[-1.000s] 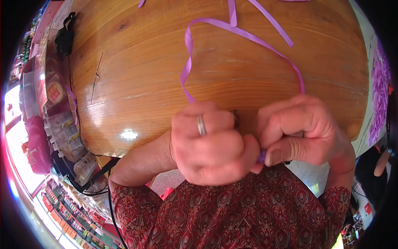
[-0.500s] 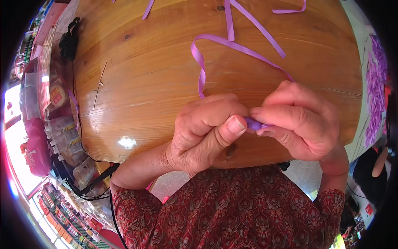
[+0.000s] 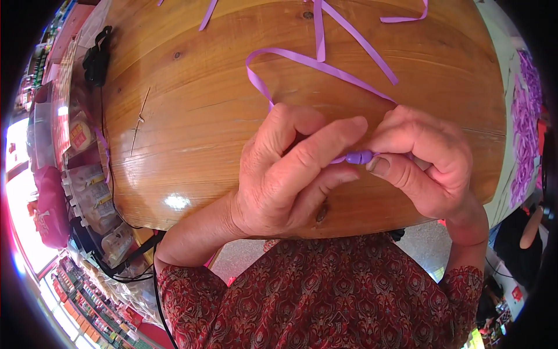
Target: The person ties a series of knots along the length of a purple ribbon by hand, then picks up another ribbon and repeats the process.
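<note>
My left hand [image 3: 290, 174] and my right hand [image 3: 424, 163] meet over the near edge of a round wooden table [image 3: 203, 116]. Between their fingertips they pinch a small purple bead-like piece [image 3: 359, 157] on a purple ribbon [image 3: 314, 63]. The ribbon loops away across the tabletop from my fingers. My left index finger and thumb press on the piece from the left, my right thumb and fingers from the right. Part of the ribbon is hidden inside both hands.
More purple ribbon strips [image 3: 360, 41] lie at the far side of the table. A heap of purple ribbons [image 3: 526, 116] sits at the right. A black clip-like object [image 3: 96, 55] lies at the left edge. Shelves with packaged goods [image 3: 87, 192] stand to the left.
My hands have risen from clenched fists near my chest to fingertips pinching the purple piece over the table edge. The ribbon loop has shifted with them.
</note>
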Tool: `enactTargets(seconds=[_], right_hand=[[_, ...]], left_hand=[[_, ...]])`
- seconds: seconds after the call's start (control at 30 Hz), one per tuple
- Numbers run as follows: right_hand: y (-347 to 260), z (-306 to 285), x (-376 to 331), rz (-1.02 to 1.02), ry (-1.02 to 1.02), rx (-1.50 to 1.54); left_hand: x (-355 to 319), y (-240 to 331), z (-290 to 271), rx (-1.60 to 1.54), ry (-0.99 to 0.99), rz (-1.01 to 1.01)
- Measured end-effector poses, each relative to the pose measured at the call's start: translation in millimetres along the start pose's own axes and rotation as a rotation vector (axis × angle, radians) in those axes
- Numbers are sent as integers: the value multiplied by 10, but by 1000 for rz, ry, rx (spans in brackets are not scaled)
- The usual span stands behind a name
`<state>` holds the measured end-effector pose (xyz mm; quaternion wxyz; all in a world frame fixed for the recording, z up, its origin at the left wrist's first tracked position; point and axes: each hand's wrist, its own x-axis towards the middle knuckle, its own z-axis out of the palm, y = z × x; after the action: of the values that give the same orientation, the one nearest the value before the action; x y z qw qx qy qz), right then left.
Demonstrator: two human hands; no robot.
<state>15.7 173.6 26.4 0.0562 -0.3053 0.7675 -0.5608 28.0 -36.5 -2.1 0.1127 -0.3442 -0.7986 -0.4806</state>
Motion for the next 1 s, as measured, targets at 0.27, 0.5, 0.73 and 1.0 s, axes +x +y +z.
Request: enactTargets(seconds=[0.27, 0.5, 0.73, 1.0], right_hand=[[-11, 7, 0, 101, -41, 67], [3, 48, -25, 23, -43, -59], [47, 39, -32, -347, 31, -485], [23, 37, -42, -349, 40, -517]], left_hand=[[11, -69, -32, 49, -60, 129], [-5, -81, -32, 195, -43, 177], [5, -27, -49, 78, -85, 85], [38, -36, -10, 73, -110, 108]])
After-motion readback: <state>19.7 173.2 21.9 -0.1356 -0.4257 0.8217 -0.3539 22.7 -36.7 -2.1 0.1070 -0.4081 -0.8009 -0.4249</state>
